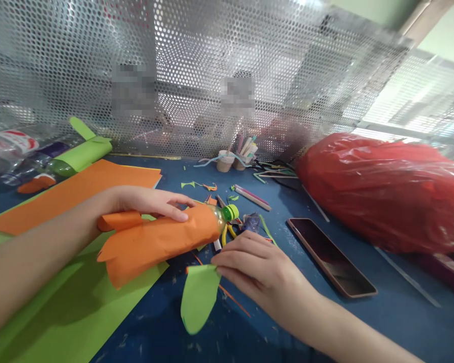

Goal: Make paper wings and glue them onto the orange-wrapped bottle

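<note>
Bottle: plastic bottle wrapped in orange paper (162, 239), laid on its side at table centre; green cap (231, 212) is pointed right and away, flared orange fins at the near-left end.
Long axis: runs left-near to right-far, roughly across the view.
Left hand (144, 201): laid over the top of the wrap, fingers together and extended toward the cap, pressed flat on the paper; nothing is clamped.
Right hand (257, 264): just right of and below the cap end; fingertips are pinched on the top edge of a green paper cutout (199, 297).
Cutout: hangs down toward the viewer, rounded at its lower end, just beside the bottle's cap end, not touching it as far as can be seen.
Nearer hand: right hand is nearer the cap; left hand is already on the body.
Surface: blue table (363, 322), scuffed, littered with paper scraps; green sheet (60, 312) under the bottle, orange sheet (83, 189) beyond it.
Around: phone (331, 256) face up at right, red plastic bag (382, 189) behind it, cups of pens (236, 154) at the back.
Room: perforated metal screen (212, 65) behind the table.
</note>
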